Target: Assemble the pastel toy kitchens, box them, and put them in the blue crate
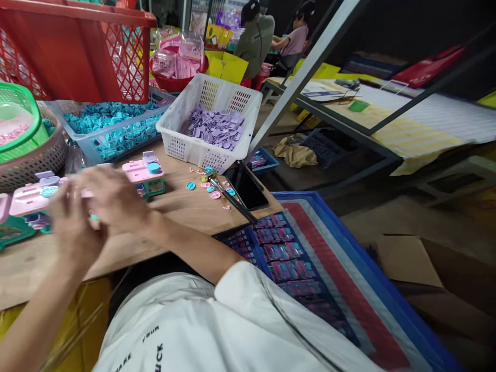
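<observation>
My left hand (75, 232) and my right hand (116, 199) come together over the left part of the wooden table, both smeared by motion. Their fingers are curled round a small pink-and-teal plastic toy, mostly hidden, with bits of it peeking out between them. Just right of the hands stands a similar toy (145, 174) with a pink top, teal base and a blue round piece. To the left sits another pink-topped toy (29, 201) with lilac parts. Small pink and blue discs (215, 195) lie scattered further right, beside a hammer-like tool (232, 199).
A white basket (174, 142) of lilac pieces and a blue basket (87, 144) of turquoise parts line the back. A red basket (73, 51) rises above them. A phone (248, 188) lies near the table's right edge. Below is a blue crate (321, 206) with packed toys. Two people sit beyond.
</observation>
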The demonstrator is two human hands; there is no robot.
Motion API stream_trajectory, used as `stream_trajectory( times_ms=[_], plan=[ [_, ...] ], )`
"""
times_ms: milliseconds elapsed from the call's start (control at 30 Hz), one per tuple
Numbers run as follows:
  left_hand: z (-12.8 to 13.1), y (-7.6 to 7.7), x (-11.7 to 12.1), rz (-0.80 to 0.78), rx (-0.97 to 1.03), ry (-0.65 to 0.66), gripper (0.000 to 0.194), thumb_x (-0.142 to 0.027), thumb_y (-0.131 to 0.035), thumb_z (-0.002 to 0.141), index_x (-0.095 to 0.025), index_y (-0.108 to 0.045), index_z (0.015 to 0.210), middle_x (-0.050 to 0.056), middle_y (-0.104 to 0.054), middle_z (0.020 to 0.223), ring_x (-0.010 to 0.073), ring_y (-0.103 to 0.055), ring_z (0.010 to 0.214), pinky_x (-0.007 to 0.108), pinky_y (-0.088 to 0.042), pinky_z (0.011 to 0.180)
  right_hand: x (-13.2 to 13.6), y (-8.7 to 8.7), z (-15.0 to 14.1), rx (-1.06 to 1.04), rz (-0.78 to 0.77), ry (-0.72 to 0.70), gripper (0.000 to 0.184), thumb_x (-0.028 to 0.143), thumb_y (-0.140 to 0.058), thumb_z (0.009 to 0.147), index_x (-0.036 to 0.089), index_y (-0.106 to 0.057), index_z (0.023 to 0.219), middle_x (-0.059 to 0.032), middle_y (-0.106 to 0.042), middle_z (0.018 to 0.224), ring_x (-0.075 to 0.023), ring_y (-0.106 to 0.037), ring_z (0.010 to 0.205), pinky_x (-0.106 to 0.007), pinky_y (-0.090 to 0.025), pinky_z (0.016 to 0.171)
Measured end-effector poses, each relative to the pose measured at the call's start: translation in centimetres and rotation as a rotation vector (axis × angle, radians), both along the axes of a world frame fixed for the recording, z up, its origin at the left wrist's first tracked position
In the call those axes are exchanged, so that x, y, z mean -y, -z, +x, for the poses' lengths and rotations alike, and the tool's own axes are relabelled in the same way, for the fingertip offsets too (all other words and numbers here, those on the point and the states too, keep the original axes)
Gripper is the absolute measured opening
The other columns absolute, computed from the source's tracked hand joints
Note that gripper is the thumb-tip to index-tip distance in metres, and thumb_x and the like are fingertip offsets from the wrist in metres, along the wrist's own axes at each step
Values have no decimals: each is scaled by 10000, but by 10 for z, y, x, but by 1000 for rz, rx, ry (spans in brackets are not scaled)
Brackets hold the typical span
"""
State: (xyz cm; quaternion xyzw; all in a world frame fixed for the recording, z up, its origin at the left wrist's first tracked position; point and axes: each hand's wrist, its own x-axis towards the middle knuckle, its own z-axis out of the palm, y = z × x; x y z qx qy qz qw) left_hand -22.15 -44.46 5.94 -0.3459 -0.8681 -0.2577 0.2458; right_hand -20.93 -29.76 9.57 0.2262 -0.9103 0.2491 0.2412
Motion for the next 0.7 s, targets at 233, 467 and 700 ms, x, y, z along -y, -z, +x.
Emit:
stream_trajectory(
  times_ms=[233,467,700],
  plan=[
    [0,56,-184,-282,245,361,586,-100,-402,893,24,-458,1464,316,-528,1473,380,-514,1387,573,-419,1159,-157,81,41,296,-13,699,285,156,-465,1015,135,-732,1113,-158,-705,1210,-274,-545,1162,-377,-422,1062],
    [17,68,-212,-349,415,250,432,-117,-449,906,2,-584,1299,278,-619,1345,340,-555,1307,485,-433,1139,-179,121,41,270,-50,632,326,84,-419,889,142,-734,948,-188,-726,1006,-287,-616,986,-432,-487,943],
    [17,69,-179,-13,621,282,390,-104,-557,863,-33,-589,1246,227,-647,1203,288,-639,1092,410,-559,969,-173,114,50,455,-866,417,292,447,-775,671,236,-658,834,-74,-734,784,-261,-695,699,-444,-602,696]
  ],
)
